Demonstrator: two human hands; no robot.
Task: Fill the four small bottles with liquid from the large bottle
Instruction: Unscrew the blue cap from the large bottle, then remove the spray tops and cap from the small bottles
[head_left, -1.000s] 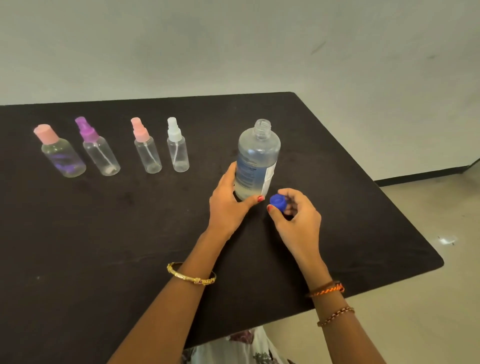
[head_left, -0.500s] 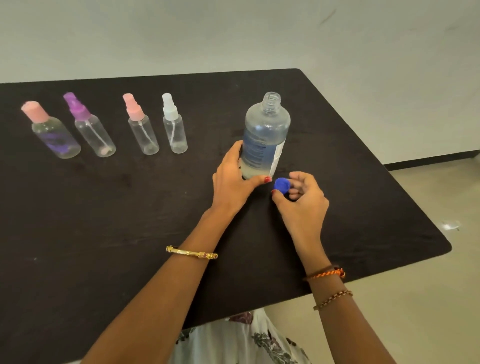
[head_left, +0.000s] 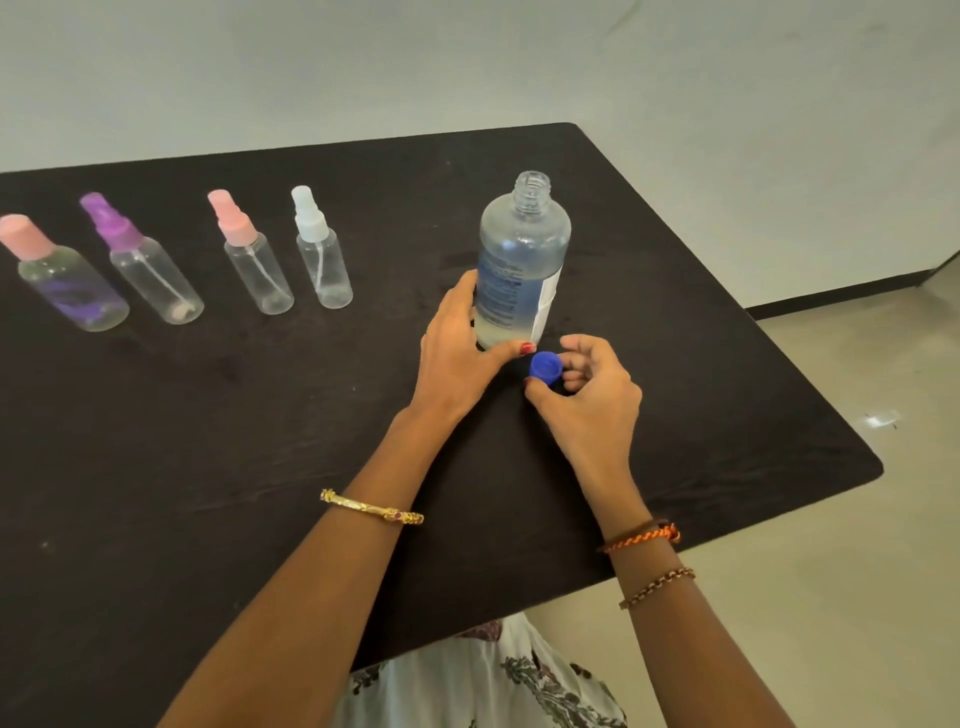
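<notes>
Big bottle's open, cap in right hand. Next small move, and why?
Probably set the blue cap down on the table beside the large bottle. The right hand pinches the cap, while the left hand steadies the large bottle at its base. All four small bottles have their tops on, so a free hand is likely needed to open the nearest, the white-topped bottle, before any pouring.

Clear plastic large bottle (head_left: 522, 265), matt dark table (head_left: 208, 441)
</notes>
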